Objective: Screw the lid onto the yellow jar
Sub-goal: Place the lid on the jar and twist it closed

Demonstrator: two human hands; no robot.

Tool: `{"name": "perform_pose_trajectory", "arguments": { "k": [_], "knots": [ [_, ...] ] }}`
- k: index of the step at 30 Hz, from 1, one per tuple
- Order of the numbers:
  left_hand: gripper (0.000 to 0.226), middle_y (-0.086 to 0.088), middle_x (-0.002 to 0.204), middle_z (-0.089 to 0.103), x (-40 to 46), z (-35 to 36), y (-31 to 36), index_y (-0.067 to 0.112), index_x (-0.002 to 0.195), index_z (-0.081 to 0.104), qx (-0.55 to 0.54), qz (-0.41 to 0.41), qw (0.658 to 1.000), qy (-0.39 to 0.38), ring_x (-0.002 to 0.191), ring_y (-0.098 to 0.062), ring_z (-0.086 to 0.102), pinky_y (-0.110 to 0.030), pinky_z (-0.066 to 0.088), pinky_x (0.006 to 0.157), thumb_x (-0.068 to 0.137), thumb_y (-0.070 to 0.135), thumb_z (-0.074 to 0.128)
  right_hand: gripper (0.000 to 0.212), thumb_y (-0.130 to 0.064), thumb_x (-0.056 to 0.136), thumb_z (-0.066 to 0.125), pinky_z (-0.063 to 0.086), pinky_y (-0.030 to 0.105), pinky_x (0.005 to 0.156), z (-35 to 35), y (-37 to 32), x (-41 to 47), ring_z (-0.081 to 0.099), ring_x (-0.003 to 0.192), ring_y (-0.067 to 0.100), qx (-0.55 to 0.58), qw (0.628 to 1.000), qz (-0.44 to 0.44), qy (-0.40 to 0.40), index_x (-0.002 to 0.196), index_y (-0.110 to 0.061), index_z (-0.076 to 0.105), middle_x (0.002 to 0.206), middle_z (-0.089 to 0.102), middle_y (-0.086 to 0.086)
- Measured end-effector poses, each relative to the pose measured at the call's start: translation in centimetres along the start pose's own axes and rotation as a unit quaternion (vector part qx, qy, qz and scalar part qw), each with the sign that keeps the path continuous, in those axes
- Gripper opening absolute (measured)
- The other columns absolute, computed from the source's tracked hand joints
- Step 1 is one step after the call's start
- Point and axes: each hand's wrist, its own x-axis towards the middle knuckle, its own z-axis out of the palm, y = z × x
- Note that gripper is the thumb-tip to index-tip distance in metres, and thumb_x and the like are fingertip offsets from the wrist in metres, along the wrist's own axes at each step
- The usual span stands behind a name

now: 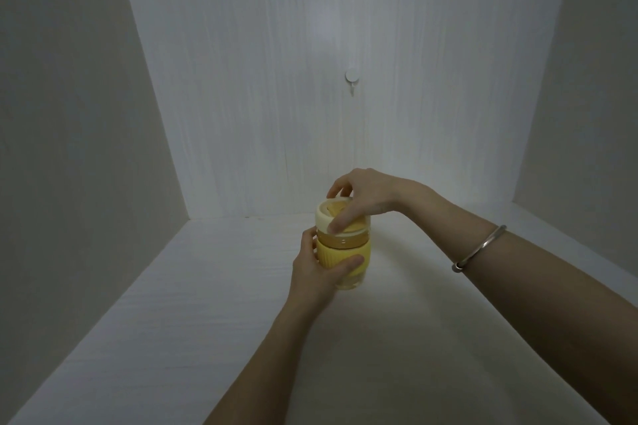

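The yellow jar (pixel 348 254) stands upright on the white surface, a ribbed yellow sleeve round its middle and a clear base below. My left hand (pixel 316 269) wraps its body from the left, thumb across the sleeve. On top sits the pale yellow lid (pixel 326 216), above a golden band. My right hand (pixel 366 198) comes in from the right and grips the lid from above, fingers spread round its rim and thumb pressed on its front edge. Part of the lid is hidden under those fingers.
The white surface (pixel 214 304) lies in a white alcove with walls at the left, right and back. A small round white hook (pixel 352 78) is fixed on the back wall above the jar. A metal bangle (pixel 478 248) circles my right forearm.
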Motion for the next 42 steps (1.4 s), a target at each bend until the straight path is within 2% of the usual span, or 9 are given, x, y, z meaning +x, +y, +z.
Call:
{"name": "perform_pose_trajectory", "arguments": {
  "k": [6,10,15,20,23,29,35,38,42],
  "knots": [
    [0.077,0.016,0.113,0.061,0.3,0.0,-0.4,0.047,0.115,0.046,0.005,-0.006,1.000,0.009,0.100,-0.007,0.062,-0.033,0.059,0.076,0.050,0.054,0.087,0.093,-0.087,0.059,0.041,0.037,0.033,0.058,2.4,-1.8,-0.1,0.051,0.077,0.022,-0.182,0.976,0.078,0.092,0.114,-0.013,0.049,0.096,0.058,0.005],
    [0.083,0.009,0.114,0.063,0.3,0.0,-0.7,0.036,0.121,0.048,0.004,-0.005,1.000,0.016,0.100,-0.012,0.064,-0.038,0.060,0.077,0.049,0.051,0.088,0.090,-0.090,0.063,0.016,0.029,0.031,0.051,1.8,-2.7,-0.3,0.052,0.061,0.019,-0.269,0.949,0.113,0.124,0.073,-0.012,0.061,0.070,0.059,0.003],
    [0.085,0.013,0.113,0.063,0.3,0.1,-0.7,0.036,0.122,0.047,-0.003,0.001,1.000,0.012,0.098,-0.007,0.064,-0.029,0.059,0.073,0.049,0.051,0.088,0.081,-0.073,0.071,0.050,0.037,0.041,0.095,-0.6,-1.4,-1.2,0.036,0.130,0.030,-0.065,0.997,0.028,-0.036,0.141,-0.036,0.029,0.149,0.033,0.005],
    [0.084,0.013,0.112,0.063,0.3,0.0,-0.5,0.036,0.121,0.047,-0.003,0.000,1.000,0.009,0.098,-0.008,0.064,-0.024,0.058,0.067,0.050,0.051,0.088,0.056,-0.034,0.072,0.068,0.042,0.025,0.075,-0.3,-0.2,-1.0,0.048,0.114,0.018,0.010,0.997,-0.057,-0.054,0.126,-0.034,0.051,0.126,0.049,-0.006],
    [0.085,0.015,0.113,0.062,0.4,0.0,-0.6,0.036,0.121,0.047,0.006,-0.001,1.000,0.012,0.099,-0.006,0.063,-0.026,0.058,0.070,0.048,0.054,0.087,0.057,-0.054,0.067,0.069,0.044,0.025,0.067,0.2,-0.4,-0.9,0.052,0.098,0.019,-0.017,1.000,-0.022,0.003,0.115,-0.026,0.056,0.115,0.054,0.000],
    [0.086,0.016,0.113,0.060,0.6,0.0,-0.7,0.037,0.121,0.046,0.008,-0.011,1.000,0.010,0.102,-0.011,0.062,-0.040,0.059,0.081,0.046,0.055,0.087,0.084,-0.082,0.073,0.020,0.034,0.035,0.062,2.6,-2.0,-0.7,0.052,0.070,0.021,-0.275,0.949,0.049,0.144,0.098,-0.012,0.058,0.084,0.059,0.004],
    [0.083,0.015,0.114,0.060,0.4,0.0,-0.6,0.040,0.118,0.047,0.007,-0.001,1.000,0.008,0.101,-0.011,0.062,-0.034,0.059,0.076,0.047,0.056,0.087,0.073,-0.052,0.077,0.060,0.037,0.037,0.093,-0.6,-1.6,-1.6,0.036,0.130,0.027,-0.066,0.995,0.008,-0.072,0.141,-0.035,0.029,0.149,0.033,0.002],
    [0.087,0.014,0.115,0.060,0.4,-0.1,-0.6,0.037,0.122,0.046,0.009,-0.005,1.000,0.009,0.101,-0.011,0.062,-0.034,0.059,0.076,0.047,0.056,0.087,0.061,-0.042,0.076,0.064,0.040,0.032,0.081,-0.7,-1.2,-1.6,0.045,0.110,0.023,-0.042,0.997,-0.004,-0.063,0.133,-0.031,0.043,0.136,0.044,0.003],
    [0.086,0.014,0.116,0.059,0.5,0.0,-0.6,0.040,0.120,0.045,0.007,-0.010,1.000,0.011,0.102,-0.011,0.061,-0.038,0.059,0.079,0.047,0.055,0.087,0.077,-0.076,0.070,0.048,0.040,0.035,0.067,1.6,-1.7,-1.4,0.051,0.084,0.024,-0.173,0.982,0.039,0.071,0.113,-0.012,0.048,0.093,0.052,0.003]
  ]
}}
